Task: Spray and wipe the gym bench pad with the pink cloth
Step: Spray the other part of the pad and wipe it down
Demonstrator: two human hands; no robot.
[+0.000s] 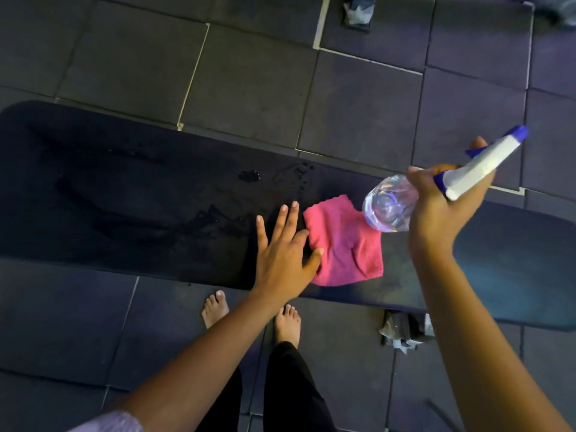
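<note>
The long dark bench pad runs across the view from left to right, with wet drops and streaks near its middle. On it lies the pink cloth, crumpled flat. My left hand hovers over the pad with fingers spread, its thumb touching the cloth's left edge. My right hand grips the neck of a clear spray bottle with a white and blue head, held tilted above the cloth's right corner, nozzle pointing up and right.
Dark rubber floor tiles surround the bench. My bare feet stand at its near side. A wrapped bench foot sits under the pad at the right, another at the top.
</note>
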